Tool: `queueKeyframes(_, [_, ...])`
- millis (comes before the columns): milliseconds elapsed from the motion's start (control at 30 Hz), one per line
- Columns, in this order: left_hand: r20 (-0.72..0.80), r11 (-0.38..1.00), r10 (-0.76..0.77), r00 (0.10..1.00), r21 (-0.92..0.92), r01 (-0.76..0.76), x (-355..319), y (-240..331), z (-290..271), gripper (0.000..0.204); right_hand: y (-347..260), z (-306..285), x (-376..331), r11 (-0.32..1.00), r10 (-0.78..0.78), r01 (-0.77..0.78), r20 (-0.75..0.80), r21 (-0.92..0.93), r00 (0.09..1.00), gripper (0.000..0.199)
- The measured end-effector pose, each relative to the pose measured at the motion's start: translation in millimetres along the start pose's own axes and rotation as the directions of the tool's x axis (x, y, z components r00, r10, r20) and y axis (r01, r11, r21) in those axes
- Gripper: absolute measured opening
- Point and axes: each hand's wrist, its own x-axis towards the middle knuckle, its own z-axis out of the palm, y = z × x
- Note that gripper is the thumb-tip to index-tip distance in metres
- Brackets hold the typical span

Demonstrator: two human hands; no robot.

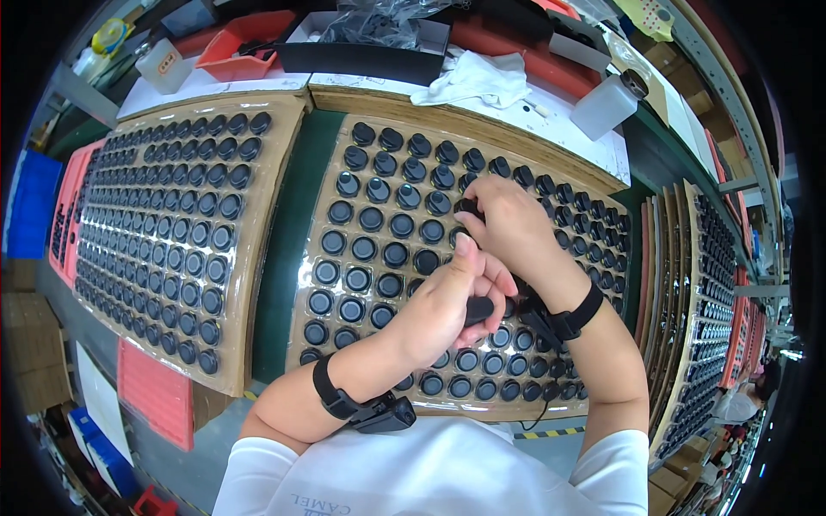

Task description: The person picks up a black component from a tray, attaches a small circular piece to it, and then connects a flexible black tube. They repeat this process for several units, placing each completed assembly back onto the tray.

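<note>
A small black cap [478, 310] is held in the left hand [440, 303], with the fingers curled loosely round it and the thumb pointed away to the far side. Just beyond, another black cap [467, 208] is pinched narrowly between the thumb and fingers of the right hand [514, 219]; whether it is lifted clear of its pocket cannot be told. Both caps are held over the middle tray [404, 132], where rows of similar caps are set. Black straps are worn on both forearms. To the left, a second tray [282, 116] is filled with caps, and more trays are stacked at the right. At the far side, a red bin [237, 62], a black box [361, 60], a white cloth [477, 79] and a bottle [607, 107] can be seen.
</note>
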Motion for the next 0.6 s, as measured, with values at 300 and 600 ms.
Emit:
queueKeyframes(300, [-0.097,0.991,-0.008,0.995,-0.131,-0.005,1.6,0.7,3.7,0.071,-29.1,-65.9,-24.6,0.817,-0.021,-0.101,0.204,0.568,0.979,0.016])
queueKeyframes(600, [-0.047,0.996,0.031,0.998,0.083,-0.027,1.4,-7.8,5.7,0.075,-36.6,-76.2,-46.1,0.697,-0.131,-0.162,0.347,0.698,0.929,0.014])
